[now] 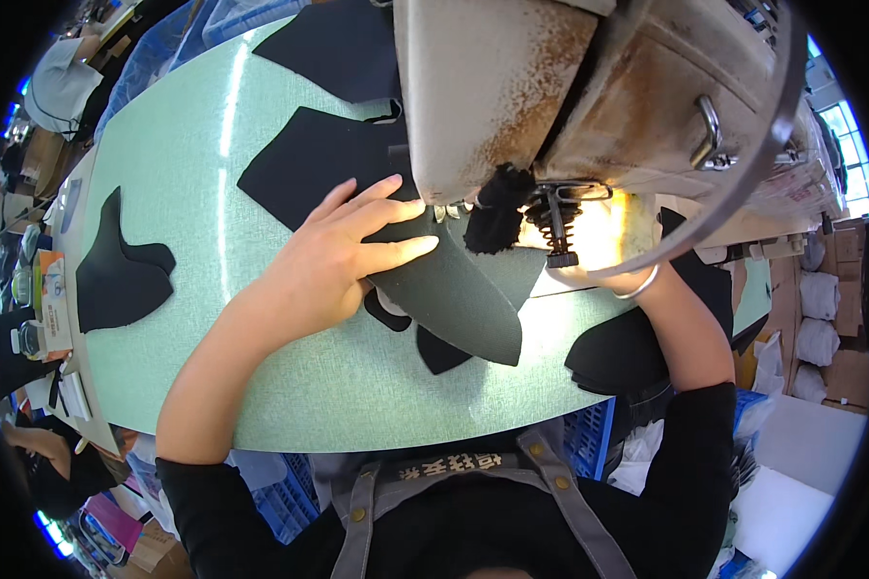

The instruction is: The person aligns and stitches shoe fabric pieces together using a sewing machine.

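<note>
A dark grey curved piece of sheet material point(459, 304) lies under the needle area of a worn, rust-stained sewing machine point(492, 92). My left hand point(343, 251) rests on it with fingers spread, the fingertips close beside the presser foot point(450, 211). Beyond that hand, black pieces point(294, 159) of the same kind stretch back along the machine's left side. My right hand point(633, 280) reaches in from the right, below a brightly lit part of the machine. Its fingers are hidden behind a curved metal ring point(734, 207) and the glare.
A black cut piece point(126, 280) lies at the left of the green tabletop point(174, 386). Stacked black pieces point(618, 352) sit under my right forearm. A spring with a knob point(556, 227) hangs from the machine. Blue crates point(589, 434) stand below the table edge. Another person's arm point(43, 446) shows far left.
</note>
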A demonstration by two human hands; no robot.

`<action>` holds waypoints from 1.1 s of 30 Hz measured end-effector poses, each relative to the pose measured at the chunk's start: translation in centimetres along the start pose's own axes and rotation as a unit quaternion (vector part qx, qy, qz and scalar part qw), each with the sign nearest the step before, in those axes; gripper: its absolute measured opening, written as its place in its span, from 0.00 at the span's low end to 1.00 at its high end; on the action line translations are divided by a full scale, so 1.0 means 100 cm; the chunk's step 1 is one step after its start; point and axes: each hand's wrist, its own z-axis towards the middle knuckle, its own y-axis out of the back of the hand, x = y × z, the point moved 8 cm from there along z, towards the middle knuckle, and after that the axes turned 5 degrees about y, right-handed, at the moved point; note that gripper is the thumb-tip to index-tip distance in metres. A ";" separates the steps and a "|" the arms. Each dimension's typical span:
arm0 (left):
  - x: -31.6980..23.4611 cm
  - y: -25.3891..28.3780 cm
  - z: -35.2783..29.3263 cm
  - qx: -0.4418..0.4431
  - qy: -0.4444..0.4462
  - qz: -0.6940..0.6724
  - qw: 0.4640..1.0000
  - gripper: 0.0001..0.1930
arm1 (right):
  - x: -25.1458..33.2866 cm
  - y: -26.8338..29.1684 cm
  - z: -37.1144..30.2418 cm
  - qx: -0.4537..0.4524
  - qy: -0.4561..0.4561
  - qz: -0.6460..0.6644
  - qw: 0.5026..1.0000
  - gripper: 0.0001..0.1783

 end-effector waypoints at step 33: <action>-0.025 -0.017 -0.005 -0.149 0.010 0.084 0.985 0.24 | 0.044 -0.009 0.019 -0.016 -0.024 -0.162 0.986 0.24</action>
